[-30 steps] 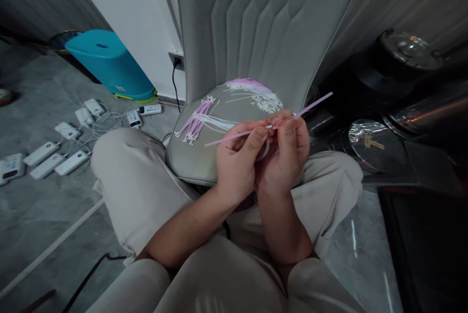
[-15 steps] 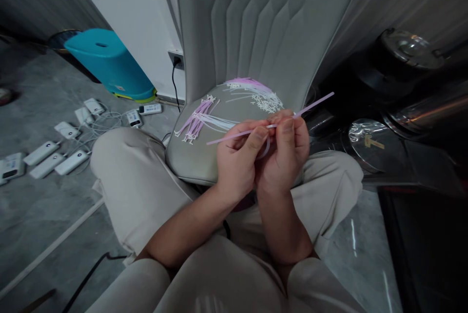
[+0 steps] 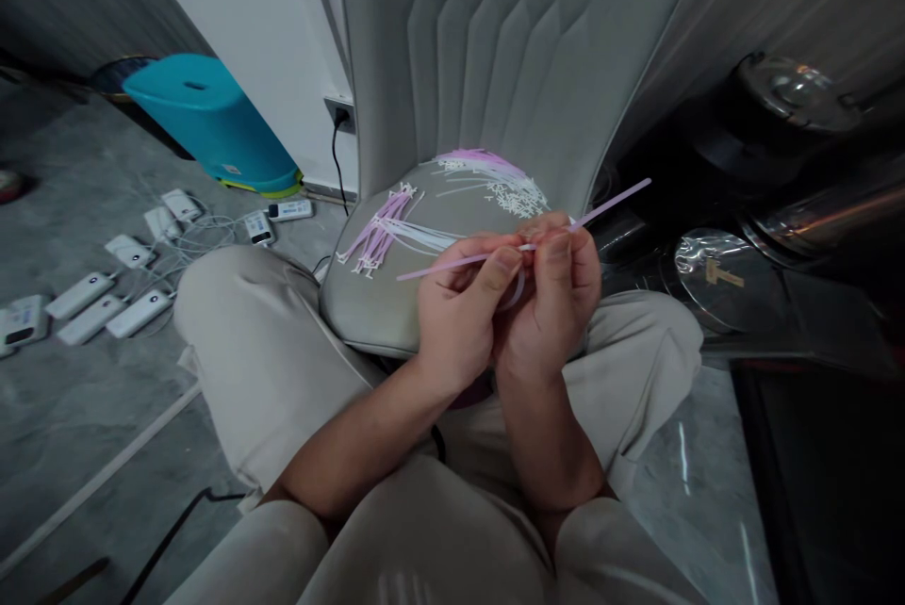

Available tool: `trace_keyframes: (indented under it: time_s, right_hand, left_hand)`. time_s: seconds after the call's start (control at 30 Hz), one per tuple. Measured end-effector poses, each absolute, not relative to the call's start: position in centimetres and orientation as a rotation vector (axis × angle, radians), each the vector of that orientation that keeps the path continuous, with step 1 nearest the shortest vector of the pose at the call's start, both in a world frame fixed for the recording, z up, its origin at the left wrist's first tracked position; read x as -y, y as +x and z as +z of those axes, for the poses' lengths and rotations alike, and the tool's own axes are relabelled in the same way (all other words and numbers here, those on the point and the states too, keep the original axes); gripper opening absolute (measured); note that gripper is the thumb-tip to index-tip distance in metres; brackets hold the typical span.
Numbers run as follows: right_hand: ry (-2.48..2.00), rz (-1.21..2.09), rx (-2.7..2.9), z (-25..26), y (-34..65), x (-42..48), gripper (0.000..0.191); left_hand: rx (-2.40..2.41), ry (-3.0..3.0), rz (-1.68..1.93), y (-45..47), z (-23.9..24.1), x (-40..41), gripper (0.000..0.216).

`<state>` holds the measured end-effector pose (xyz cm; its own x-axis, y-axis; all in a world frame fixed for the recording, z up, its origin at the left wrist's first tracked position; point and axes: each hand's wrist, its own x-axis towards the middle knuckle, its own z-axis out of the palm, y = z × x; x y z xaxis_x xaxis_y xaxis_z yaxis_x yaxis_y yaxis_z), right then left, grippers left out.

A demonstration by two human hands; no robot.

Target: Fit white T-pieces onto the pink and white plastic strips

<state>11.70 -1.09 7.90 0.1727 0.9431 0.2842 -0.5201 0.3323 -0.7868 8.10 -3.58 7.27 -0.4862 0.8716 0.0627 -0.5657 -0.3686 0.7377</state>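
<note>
My left hand and right hand pinch a pink zip tie; more ties lie on the grey chair seat, power banks on the floor at 9 o'clock.

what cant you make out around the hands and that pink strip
Head view only:
Middle of the pink plastic strip: hidden by the fingers of the left hand and right hand.
Pale loop: partly hidden by the right hand.
Small white pieces on the seat cushion: too small to make out their shape.
Markings on the white power banks: too small to read.
</note>
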Motion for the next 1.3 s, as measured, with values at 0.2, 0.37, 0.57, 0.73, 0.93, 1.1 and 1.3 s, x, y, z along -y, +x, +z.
trace_keyframes:
  time_s: [0.2,0.37,0.57,0.73,0.93,1.1,1.3]
  right_hand:
    - [-0.570,1.129,0.891,7.69,11.66,1.00,0.029]
    - [-0.528,1.129,0.881,7.74,11.58,1.02,0.025]
    - [-0.582,1.092,0.889,7.83,11.50,1.10,0.027]
    - [-0.629,1.061,0.913,7.76,11.58,1.06,0.026]
    - [-0.609,1.058,0.924,7.71,11.62,0.92,0.025]
    - [-0.599,1.074,0.900,7.75,11.54,0.95,0.026]
    - [-0.596,1.067,0.907,7.61,11.47,0.89,0.023]
  left_hand:
    - [-0.802,0.568,1.972,8.06,7.22,3.58,0.028]
    - [-0.828,0.563,1.984,8.01,7.19,3.53,0.030]
    - [-0.850,0.552,1.976,7.94,7.16,3.45,0.032]
    - [-0.868,0.555,1.972,7.92,7.02,3.46,0.033]
    - [-0.846,0.572,1.953,7.94,6.97,3.39,0.030]
    - [-0.824,0.566,1.954,7.88,7.02,3.34,0.029]
    - [-0.849,0.572,1.955,7.82,7.07,3.31,0.031]
